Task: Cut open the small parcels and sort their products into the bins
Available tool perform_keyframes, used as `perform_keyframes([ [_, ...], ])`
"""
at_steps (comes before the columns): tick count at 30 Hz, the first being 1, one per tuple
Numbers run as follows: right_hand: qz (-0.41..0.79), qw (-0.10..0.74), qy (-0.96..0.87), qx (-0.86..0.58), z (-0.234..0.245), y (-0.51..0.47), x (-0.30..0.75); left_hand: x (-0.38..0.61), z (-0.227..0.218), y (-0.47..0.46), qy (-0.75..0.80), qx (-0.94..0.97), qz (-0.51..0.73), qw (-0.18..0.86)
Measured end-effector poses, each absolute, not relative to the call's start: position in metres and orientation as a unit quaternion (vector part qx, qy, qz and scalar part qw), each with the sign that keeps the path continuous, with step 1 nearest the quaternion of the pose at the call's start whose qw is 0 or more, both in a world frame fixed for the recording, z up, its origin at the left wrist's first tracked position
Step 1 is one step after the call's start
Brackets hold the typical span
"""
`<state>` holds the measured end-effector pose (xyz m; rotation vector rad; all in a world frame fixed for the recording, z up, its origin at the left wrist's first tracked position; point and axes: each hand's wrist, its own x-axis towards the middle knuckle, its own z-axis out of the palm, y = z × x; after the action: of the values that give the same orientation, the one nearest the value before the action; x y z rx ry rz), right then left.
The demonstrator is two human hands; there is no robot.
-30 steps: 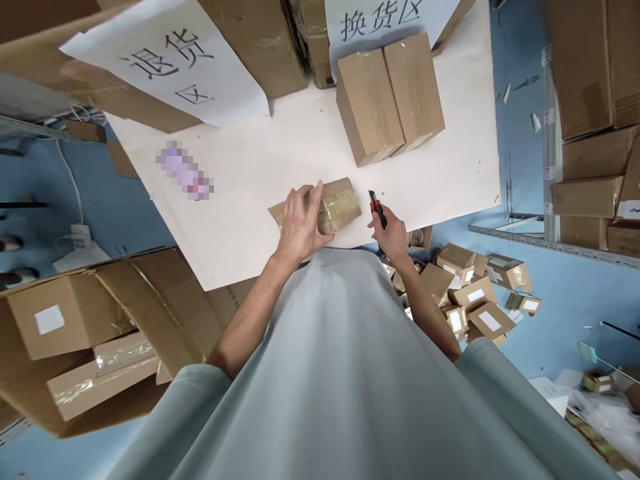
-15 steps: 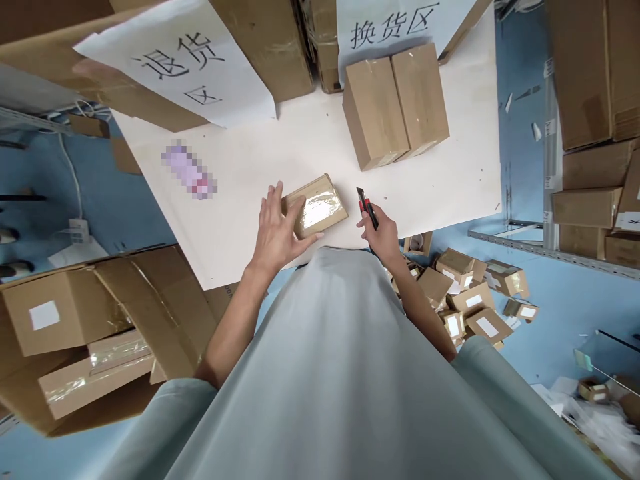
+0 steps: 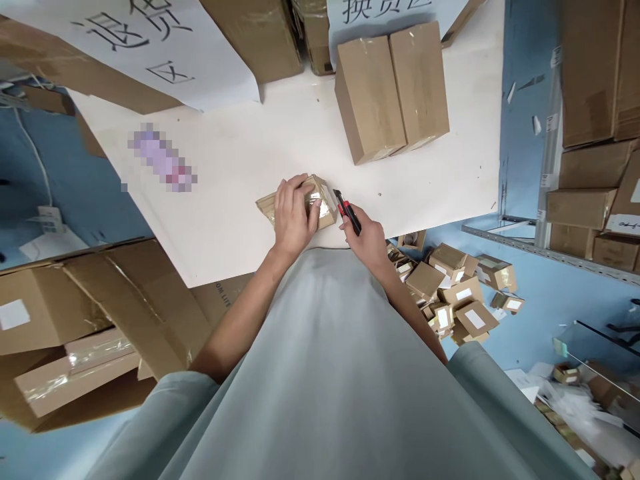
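A small taped cardboard box lies on the white table near its front edge. My left hand is clamped over the top of it, fingers curled down its far side. My right hand is closed around a red and black utility knife, whose tip sits right at the box's right end.
Two taller sealed cardboard boxes stand side by side at the back of the table. Paper signs lie at the back left. Large open cartons are on the left floor, several small labelled boxes on the right floor, and stacked cartons fill shelves at the right.
My left hand turned the small box and closed over it again. My right hand brought the knife leftward until its tip reached the box's end.
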<state>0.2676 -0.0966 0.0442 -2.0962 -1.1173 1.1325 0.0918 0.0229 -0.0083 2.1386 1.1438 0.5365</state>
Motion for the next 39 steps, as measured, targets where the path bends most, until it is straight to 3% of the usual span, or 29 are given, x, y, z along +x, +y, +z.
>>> perform_keyframes([
  [11, 0.385, 0.193, -0.472, -0.770, 0.055, -0.091, 0.260, 0.077, -0.012, 0.018, 0.447, 0.801, 0.206, 0.341],
  [22, 0.427, 0.166, -0.465, -0.757, 0.059, -0.087, 0.254, 0.000, -0.009, 0.011, 0.549, 0.772, 0.159, 0.279],
  [39, 0.378, 0.109, -0.494, -0.776, 0.081, -0.092, 0.242, 0.083, -0.004, 0.013, 0.459, 0.790, 0.195, 0.356],
])
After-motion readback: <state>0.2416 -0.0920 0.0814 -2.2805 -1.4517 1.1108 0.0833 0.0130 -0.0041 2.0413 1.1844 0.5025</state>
